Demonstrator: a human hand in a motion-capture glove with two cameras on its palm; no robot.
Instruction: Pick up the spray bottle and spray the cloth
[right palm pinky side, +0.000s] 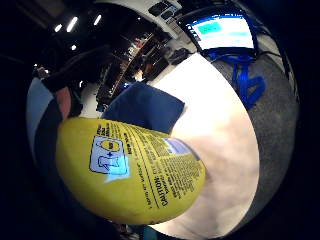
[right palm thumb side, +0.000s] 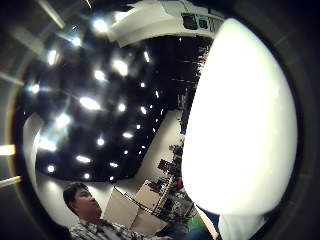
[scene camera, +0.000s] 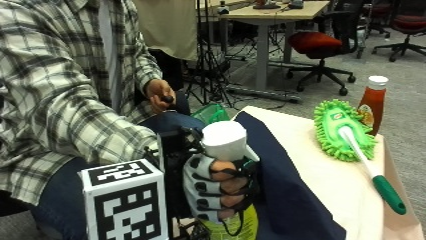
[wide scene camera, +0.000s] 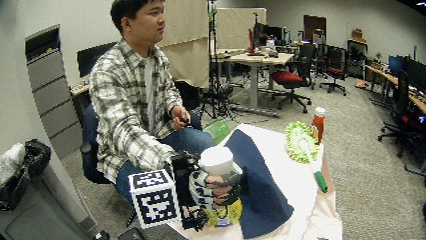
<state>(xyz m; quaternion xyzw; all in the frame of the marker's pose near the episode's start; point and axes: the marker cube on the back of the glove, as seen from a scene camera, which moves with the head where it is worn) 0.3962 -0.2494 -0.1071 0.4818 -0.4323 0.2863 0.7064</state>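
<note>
Seated person in a plaid shirt at the near-left corner of a table (scene camera: 319, 175) draped in smooth cream fabric. Right hand (scene camera: 219, 192), in a black glove with strap webbing and white knuckle pieces, is curled round the spray bottle (scene camera: 225, 150) and holds it upright just off the table's near-left edge, fingers wrapped across the bottle's waist. Bottle: glossy yellow-green plastic body with a rounded, bulging wall and a printed caution label, seen close in the little finger side palm view (right palm pinky side: 130, 172); its top reads as a smooth white rounded cap, which fills much of the thumb side palm view (right palm thumb side: 240, 120). Nozzle and trigger not discernible. Cloth (scene camera: 286, 195), dark navy, matte, woven-looking, lies flat on the table as a long rectangular strip running from the near edge toward the far-left corner, directly right of the held bottle; whether bottle and cloth touch cannot be told. Further right, a lime-green chenille duster head (scene camera: 339, 127), shaggy with nubby fingers, rests on the cloth cover, its white-and-green plastic handle (scene camera: 373, 175) angled toward the near-right. A red sauce bottle (scene camera: 373, 102) with white cap stands upright at the far-right edge, just behind the duster. Bare left hand (scene camera: 160, 95) rests at the person's lap, clasping a small dark object.
</note>
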